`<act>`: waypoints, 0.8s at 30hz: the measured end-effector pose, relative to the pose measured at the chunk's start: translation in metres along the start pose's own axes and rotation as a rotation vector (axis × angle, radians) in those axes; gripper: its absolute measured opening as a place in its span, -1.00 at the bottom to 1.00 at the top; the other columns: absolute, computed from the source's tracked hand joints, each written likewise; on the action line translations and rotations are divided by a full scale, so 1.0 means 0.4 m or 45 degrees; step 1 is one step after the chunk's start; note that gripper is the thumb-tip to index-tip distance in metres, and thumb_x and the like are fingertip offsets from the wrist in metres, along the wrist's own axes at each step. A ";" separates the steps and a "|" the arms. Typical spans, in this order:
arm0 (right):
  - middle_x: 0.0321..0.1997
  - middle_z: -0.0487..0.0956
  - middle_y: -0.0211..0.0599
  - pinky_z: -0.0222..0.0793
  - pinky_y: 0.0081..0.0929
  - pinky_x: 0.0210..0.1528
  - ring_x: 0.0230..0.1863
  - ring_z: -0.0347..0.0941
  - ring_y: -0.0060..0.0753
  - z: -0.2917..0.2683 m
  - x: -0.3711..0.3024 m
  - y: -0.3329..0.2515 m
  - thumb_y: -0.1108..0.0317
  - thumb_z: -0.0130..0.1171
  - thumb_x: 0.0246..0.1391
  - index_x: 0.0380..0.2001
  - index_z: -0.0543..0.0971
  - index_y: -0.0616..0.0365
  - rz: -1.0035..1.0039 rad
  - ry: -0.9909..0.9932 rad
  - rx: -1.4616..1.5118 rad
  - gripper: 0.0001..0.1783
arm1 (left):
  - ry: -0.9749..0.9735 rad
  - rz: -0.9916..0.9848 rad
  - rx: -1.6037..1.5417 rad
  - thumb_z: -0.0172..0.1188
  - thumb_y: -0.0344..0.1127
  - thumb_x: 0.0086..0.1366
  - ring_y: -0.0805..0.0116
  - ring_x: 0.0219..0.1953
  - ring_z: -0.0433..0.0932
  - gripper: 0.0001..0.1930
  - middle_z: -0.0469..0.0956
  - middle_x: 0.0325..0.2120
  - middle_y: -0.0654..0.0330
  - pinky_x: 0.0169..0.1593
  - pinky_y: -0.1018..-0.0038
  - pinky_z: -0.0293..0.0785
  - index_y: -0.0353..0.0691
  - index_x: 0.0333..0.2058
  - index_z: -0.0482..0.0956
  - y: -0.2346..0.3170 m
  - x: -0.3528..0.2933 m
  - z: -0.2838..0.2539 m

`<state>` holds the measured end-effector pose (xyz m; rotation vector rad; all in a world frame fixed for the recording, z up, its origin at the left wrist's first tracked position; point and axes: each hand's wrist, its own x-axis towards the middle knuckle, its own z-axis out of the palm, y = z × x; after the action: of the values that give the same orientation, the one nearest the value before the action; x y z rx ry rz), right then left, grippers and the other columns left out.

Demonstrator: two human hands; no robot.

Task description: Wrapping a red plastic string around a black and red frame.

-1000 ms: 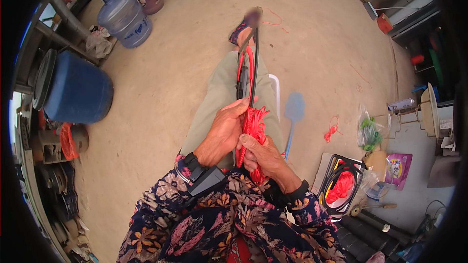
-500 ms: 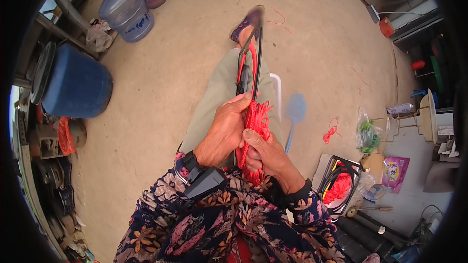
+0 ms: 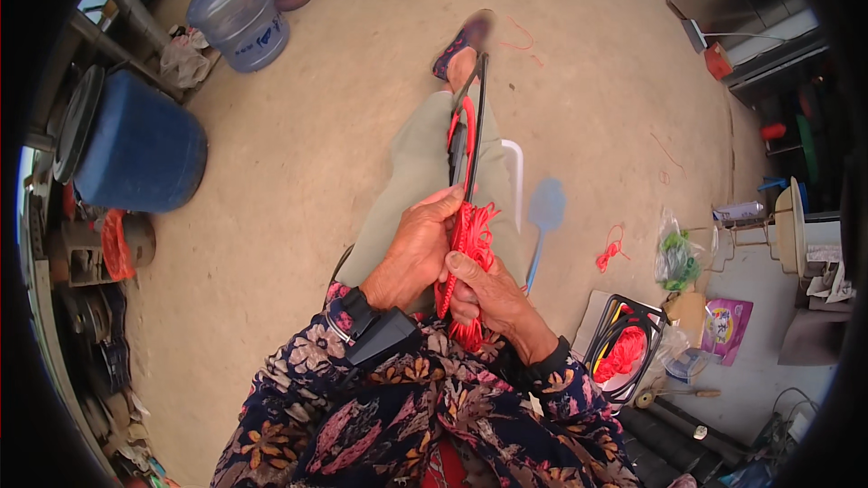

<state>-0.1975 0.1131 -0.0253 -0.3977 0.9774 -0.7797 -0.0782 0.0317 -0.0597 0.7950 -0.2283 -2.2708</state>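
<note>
A bundle of thin red cord [image 3: 475, 233] lies between my two hands over my lap, its loose loops spilling out on the right side. My left hand [image 3: 418, 242] is closed round the bundle's upper left, thumb pointing up along it. Lower down, my right hand [image 3: 493, 294] pinches the cord, thumb on top and fingers curled under. From the bundle a narrow black frame [image 3: 481, 117] reaches away over my leg toward my shoe, with a red strip along its inner side. My palms hide where the cord meets the frame.
On the right lie a black frame with red cord [image 3: 622, 352], a small red cord tangle [image 3: 611, 253], a clear bag with green contents [image 3: 678, 258] and a blue paddle-shaped thing [image 3: 547, 208]. A blue barrel [image 3: 145, 145] and a water jug [image 3: 240, 18] stand left.
Both hands keep their grip on the red cord and have barely moved. The loose loops sit slightly differently, and the whole view has shifted a little.
</note>
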 end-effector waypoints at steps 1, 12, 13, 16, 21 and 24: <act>-0.77 0.09 -0.57 0.06 -0.55 -0.75 -0.81 0.07 -0.61 -0.004 0.001 0.006 0.05 0.09 0.21 -0.35 0.43 0.13 -0.003 -0.016 -0.012 -0.66 | -0.059 -0.009 0.020 -0.05 -0.25 0.40 0.30 -0.22 0.50 -0.67 0.50 -0.22 0.09 -0.12 0.33 0.49 -0.30 0.05 0.38 -0.001 0.002 -0.012; -0.71 0.13 -0.60 0.08 -0.59 -0.71 -0.77 0.10 -0.65 -0.035 -0.085 -0.061 0.33 0.13 0.17 -0.14 0.43 0.13 -0.241 0.227 -0.032 -0.78 | -0.133 0.054 0.124 -0.02 -0.26 0.38 0.28 -0.11 0.50 -0.62 0.53 -0.17 0.06 0.06 0.39 0.39 -0.44 0.03 0.36 0.024 -0.030 -0.087; -0.71 0.13 -0.60 0.08 -0.59 -0.71 -0.77 0.10 -0.65 -0.042 -0.094 -0.075 0.33 0.13 0.17 -0.14 0.43 0.13 -0.243 0.230 -0.042 -0.78 | -0.151 0.056 0.195 -0.01 -0.27 0.37 0.28 -0.10 0.50 -0.62 0.53 -0.17 0.04 0.08 0.39 0.37 -0.46 0.03 0.36 0.043 -0.039 -0.095; -0.72 0.17 -0.57 0.07 -0.58 -0.70 -0.77 0.11 -0.63 -0.045 -0.105 -0.113 0.34 0.17 0.13 -0.18 0.43 0.17 -0.441 0.398 -0.148 -0.77 | -0.169 0.060 0.192 0.05 -0.31 0.34 0.31 -0.16 0.52 -0.66 0.55 -0.24 0.07 0.04 0.39 0.41 -0.45 -0.02 0.41 0.090 -0.077 -0.101; -0.71 0.27 -0.52 0.06 -0.57 -0.69 -0.77 0.11 -0.64 -0.003 -0.087 -0.157 0.39 0.17 0.11 -0.18 0.44 0.21 -0.579 0.503 -0.388 -0.77 | -0.121 0.117 0.255 0.12 -0.37 0.29 0.36 -0.23 0.53 -0.73 0.56 -0.33 0.13 -0.01 0.42 0.45 -0.44 -0.11 0.50 0.104 -0.114 -0.089; -0.70 0.31 -0.52 0.09 -0.59 -0.69 -0.75 0.16 -0.64 0.004 -0.071 -0.153 0.38 0.22 0.08 -0.20 0.45 0.20 -0.634 0.411 -0.389 -0.76 | -0.175 0.133 0.285 0.13 -0.39 0.28 0.38 -0.22 0.53 -0.75 0.56 -0.31 0.14 -0.02 0.44 0.45 -0.43 -0.12 0.51 0.091 -0.110 -0.088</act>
<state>-0.2301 0.0933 0.0305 -0.8178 1.3294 -1.1724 -0.0115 0.0369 -0.0531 0.7218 -0.5832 -2.2273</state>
